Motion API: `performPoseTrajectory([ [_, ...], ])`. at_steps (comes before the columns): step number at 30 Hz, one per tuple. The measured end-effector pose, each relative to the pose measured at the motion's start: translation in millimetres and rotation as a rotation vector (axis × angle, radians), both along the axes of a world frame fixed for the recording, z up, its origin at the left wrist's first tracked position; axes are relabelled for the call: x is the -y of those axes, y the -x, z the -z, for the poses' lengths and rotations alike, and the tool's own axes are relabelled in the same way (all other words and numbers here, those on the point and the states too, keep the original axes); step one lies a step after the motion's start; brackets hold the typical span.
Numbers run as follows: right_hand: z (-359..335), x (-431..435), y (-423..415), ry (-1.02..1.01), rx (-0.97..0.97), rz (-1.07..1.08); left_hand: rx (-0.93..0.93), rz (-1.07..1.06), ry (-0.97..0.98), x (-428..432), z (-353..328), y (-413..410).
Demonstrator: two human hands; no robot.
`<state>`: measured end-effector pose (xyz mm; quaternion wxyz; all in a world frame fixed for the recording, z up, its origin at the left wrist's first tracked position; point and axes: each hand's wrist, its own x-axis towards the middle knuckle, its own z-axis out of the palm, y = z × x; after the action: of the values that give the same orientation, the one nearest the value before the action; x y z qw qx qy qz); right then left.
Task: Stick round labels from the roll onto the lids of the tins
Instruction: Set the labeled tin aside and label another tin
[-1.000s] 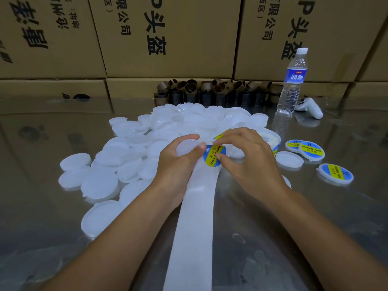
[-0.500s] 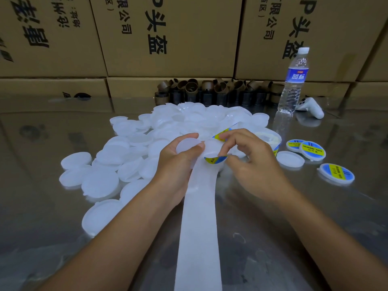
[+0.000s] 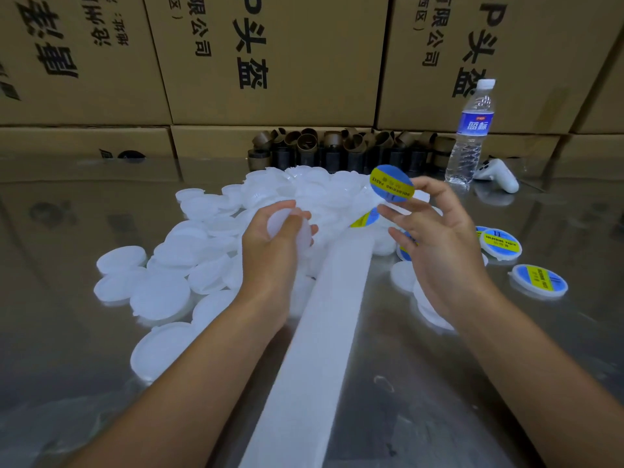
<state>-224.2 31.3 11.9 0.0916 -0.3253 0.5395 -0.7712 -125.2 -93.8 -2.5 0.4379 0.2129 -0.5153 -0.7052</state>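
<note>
Brown cardboard boxes (image 3: 270, 45) printed with black characters wall off the back, stacked at the far edge of a shiny, reflective metal table (image 3: 84, 204). At their foot stand brown cardboard tubes (image 3: 337, 148) and a water bottle (image 3: 471, 136) — a white controller (image 3: 499, 179) lies just beside it.

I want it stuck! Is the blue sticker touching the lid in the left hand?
Apart. Head view: right hand holds the sticker raised, a clear gap from the lid.

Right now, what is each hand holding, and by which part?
Left hand grips a blank white lid by its rim. Right hand pinches a peeled round label at its lower edge, fingertips only.
</note>
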Motion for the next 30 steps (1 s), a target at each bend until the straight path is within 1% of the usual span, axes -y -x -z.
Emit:
performPoseTrajectory([
  [2, 1, 1, -2, 0.002, -0.016, -0.027, -0.055, -0.034, 0.008, 2, -3, -1],
  [4, 2, 1, -3, 0.015, -0.002, -0.052, -0.149, 0.019, -0.078, 5, -6, -3],
  [6, 2, 1, -3, 0.031, 0.014, -0.077, -0.258, 0.159, -0.214, 6, -9, -5],
  [8, 2, 2, -2, 0.048, 0.031, -0.1, -0.302, 0.315, -0.316, 5, -10, -6],
  [11, 2, 2, -2, 0.067, 0.043, -0.134, -0.247, 0.477, -0.351, 1, -9, -6],
  [14, 2, 1, -4, 0.053, 0.009, -0.163, -0.161, 0.552, -0.342, -3, -7, -4],
  [21, 4, 3, -6, -0.028, -0.177, -0.148, -0.066, 0.59, -0.278, -4, -4, -3],
  [24, 4, 3, -11, -0.06, -0.272, -0.156, -0.005, 0.618, -0.216, -4, -2, -2],
  [27, 5, 4, -15, -0.104, -0.327, -0.164, 0.045, 0.65, -0.175, -3, 2, 1],
  [30, 6, 5, -17, -0.144, -0.354, -0.161, 0.053, 0.669, -0.155, -3, 5, 3],
])
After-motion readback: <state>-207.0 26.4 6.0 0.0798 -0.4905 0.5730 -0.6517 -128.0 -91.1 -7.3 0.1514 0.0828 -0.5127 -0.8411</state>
